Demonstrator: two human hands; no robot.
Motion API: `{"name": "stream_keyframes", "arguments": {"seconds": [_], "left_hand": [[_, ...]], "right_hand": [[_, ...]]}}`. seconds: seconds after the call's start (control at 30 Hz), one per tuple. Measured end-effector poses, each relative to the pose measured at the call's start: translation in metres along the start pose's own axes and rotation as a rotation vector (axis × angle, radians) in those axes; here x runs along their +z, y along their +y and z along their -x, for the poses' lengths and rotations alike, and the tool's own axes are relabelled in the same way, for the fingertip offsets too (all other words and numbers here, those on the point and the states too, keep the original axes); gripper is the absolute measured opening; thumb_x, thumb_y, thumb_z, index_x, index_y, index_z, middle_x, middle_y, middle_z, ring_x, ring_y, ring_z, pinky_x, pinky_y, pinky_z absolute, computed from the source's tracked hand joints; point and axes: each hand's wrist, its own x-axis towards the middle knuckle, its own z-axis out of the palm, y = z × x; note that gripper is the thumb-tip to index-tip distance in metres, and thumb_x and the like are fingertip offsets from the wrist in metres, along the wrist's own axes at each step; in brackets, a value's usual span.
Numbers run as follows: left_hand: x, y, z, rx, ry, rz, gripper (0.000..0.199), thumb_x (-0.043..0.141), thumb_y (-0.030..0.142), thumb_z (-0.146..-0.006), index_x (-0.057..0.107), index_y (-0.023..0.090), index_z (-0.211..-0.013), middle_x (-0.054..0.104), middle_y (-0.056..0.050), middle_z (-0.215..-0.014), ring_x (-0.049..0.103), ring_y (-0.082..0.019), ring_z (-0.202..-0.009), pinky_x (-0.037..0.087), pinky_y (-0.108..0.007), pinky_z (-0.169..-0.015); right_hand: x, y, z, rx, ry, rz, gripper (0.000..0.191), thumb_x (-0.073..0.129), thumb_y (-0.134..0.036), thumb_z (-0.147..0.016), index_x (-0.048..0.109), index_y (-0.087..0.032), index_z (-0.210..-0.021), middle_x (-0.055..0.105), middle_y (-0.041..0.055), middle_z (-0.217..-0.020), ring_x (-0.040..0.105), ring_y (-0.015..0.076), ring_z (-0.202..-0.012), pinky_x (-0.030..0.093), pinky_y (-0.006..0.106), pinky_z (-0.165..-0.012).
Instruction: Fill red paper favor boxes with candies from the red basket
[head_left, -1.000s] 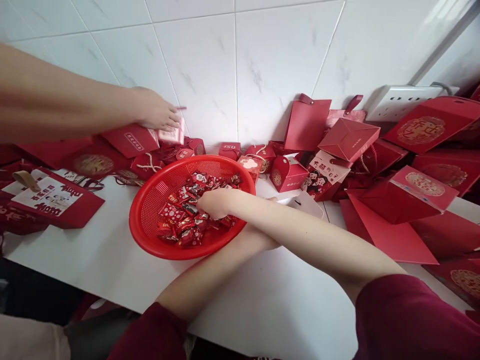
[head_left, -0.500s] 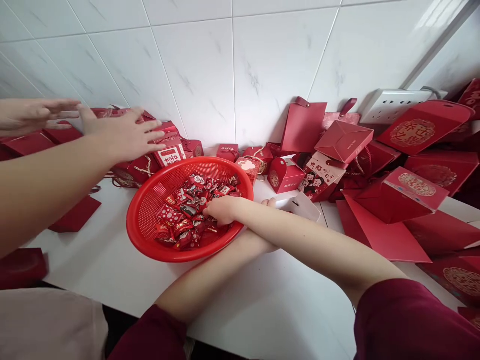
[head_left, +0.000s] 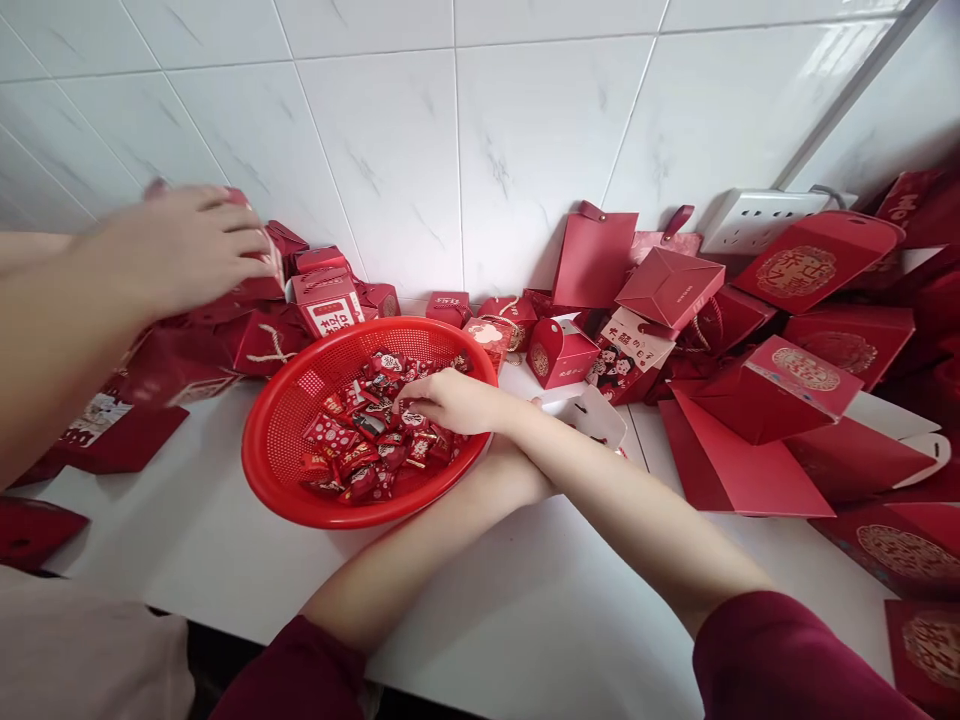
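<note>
A red plastic basket (head_left: 262,475) holds many red-wrapped candies (head_left: 360,455). My right hand (head_left: 442,400) is over the candies at the basket's right side, fingers bent and partly apart; whether a candy is between them I cannot make out. My arms cross, the right forearm lying over the left. Just right of the basket, my left hand (head_left: 536,425) is mostly hidden behind my right forearm, beside an open box (head_left: 600,415) with a white inside. How its fingers are placed does not show.
Another person's hand (head_left: 202,245) holds a blurred red box at the left. Red gift boxes (head_left: 562,352) line the tiled wall and pile up at the right, near a white power strip (head_left: 757,215). A flat red box (head_left: 742,455) lies right of my forearm.
My right hand has lifted slightly off the candies and its fingers have loosened. The other person's hand, spread and bare before, now has a red box at it.
</note>
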Motion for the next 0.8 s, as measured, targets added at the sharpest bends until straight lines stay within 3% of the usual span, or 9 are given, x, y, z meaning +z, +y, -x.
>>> {"name": "stream_keyframes", "arguments": {"seconds": [0.07,0.17,0.27,0.3,0.33,0.4,0.5,0.6,0.8], "left_hand": [[-0.003,0.013,0.013,-0.039,-0.120,-0.042,0.040,0.031,0.012,-0.096,0.058,0.009,-0.125,0.056,-0.020,-0.129,0.035,-0.054,-0.138,0.033,-0.076,-0.100],[-0.005,0.016,0.035,0.109,-0.310,-0.019,0.034,0.059,0.023,-0.087,0.062,0.017,-0.121,0.058,-0.014,-0.129,0.038,-0.049,-0.138,0.032,-0.069,-0.111],[0.000,-0.012,0.051,0.508,-0.563,0.070,0.045,0.079,0.036,-0.072,0.065,0.028,-0.115,0.061,-0.004,-0.126,0.049,-0.036,-0.131,0.042,-0.050,-0.113],[0.002,-0.025,0.053,0.836,-0.684,0.090,0.056,0.079,0.047,-0.071,0.063,0.026,-0.120,0.059,-0.007,-0.129,0.050,-0.037,-0.128,0.041,-0.051,-0.112],[0.004,-0.037,0.054,0.973,-0.701,0.062,0.061,0.077,0.056,-0.070,0.063,0.024,-0.119,0.058,-0.011,-0.128,0.053,-0.038,-0.123,0.042,-0.054,-0.109],[0.008,-0.054,0.052,1.098,-0.706,0.002,0.066,0.072,0.065,-0.072,0.062,0.020,-0.120,0.056,-0.015,-0.125,0.056,-0.037,-0.114,0.046,-0.053,-0.102],[0.011,-0.059,0.049,1.076,-0.698,-0.058,0.066,0.073,0.064,-0.071,0.061,0.020,-0.118,0.056,-0.013,-0.120,0.058,-0.034,-0.110,0.048,-0.048,-0.099],[0.010,-0.052,0.048,1.063,-0.707,-0.087,0.068,0.076,0.066,-0.068,0.060,0.019,-0.114,0.056,-0.012,-0.120,0.058,-0.034,-0.109,0.048,-0.046,-0.097],[0.009,-0.047,0.048,1.068,-0.721,-0.073,0.077,0.079,0.061,-0.068,0.052,0.022,-0.128,0.057,-0.011,-0.119,0.057,-0.032,-0.110,0.048,-0.043,-0.094]], "right_hand": [[-0.006,-0.001,0.018,-0.024,0.147,-0.162,0.032,0.046,-0.005,-0.093,0.070,-0.015,-0.111,0.074,0.0057,-0.111,0.067,0.0156,-0.096,0.048,0.029,-0.092],[-0.018,-0.002,0.052,-0.003,0.342,-0.334,0.031,0.047,-0.010,-0.095,0.071,-0.018,-0.113,0.073,0.0051,-0.114,0.066,0.0158,-0.104,0.049,0.031,-0.095],[-0.034,-0.004,0.090,0.070,0.518,-0.426,0.026,0.053,-0.019,-0.095,0.071,-0.019,-0.114,0.072,0.0057,-0.115,0.066,0.0170,-0.107,0.050,0.033,-0.096],[-0.040,-0.004,0.102,0.104,0.567,-0.426,0.024,0.055,-0.021,-0.094,0.071,-0.019,-0.113,0.073,0.0059,-0.114,0.067,0.0174,-0.105,0.051,0.033,-0.095],[-0.045,-0.005,0.114,0.141,0.611,-0.413,0.023,0.057,-0.023,-0.094,0.071,-0.019,-0.112,0.073,0.0059,-0.113,0.068,0.0179,-0.103,0.052,0.033,-0.093],[-0.054,-0.006,0.137,0.239,0.683,-0.341,0.022,0.059,-0.025,-0.092,0.071,-0.019,-0.111,0.074,0.0055,-0.109,0.069,0.0185,-0.098,0.054,0.034,-0.088],[-0.064,-0.008,0.164,0.430,0.765,-0.146,0.021,0.062,-0.025,-0.090,0.072,-0.021,-0.108,0.075,0.0036,-0.101,0.070,0.0182,-0.087,0.055,0.032,-0.079],[-0.069,-0.008,0.179,0.562,0.750,0.011,0.020,0.060,-0.023,-0.089,0.073,-0.022,-0.104,0.075,0.0024,-0.100,0.069,0.0179,-0.082,0.054,0.033,-0.077],[-0.073,-0.014,0.184,0.559,0.569,0.030,0.022,0.052,-0.018,-0.089,0.071,-0.024,-0.099,0.075,-0.0001,-0.096,0.069,0.0176,-0.086,0.052,0.032,-0.081]]}}
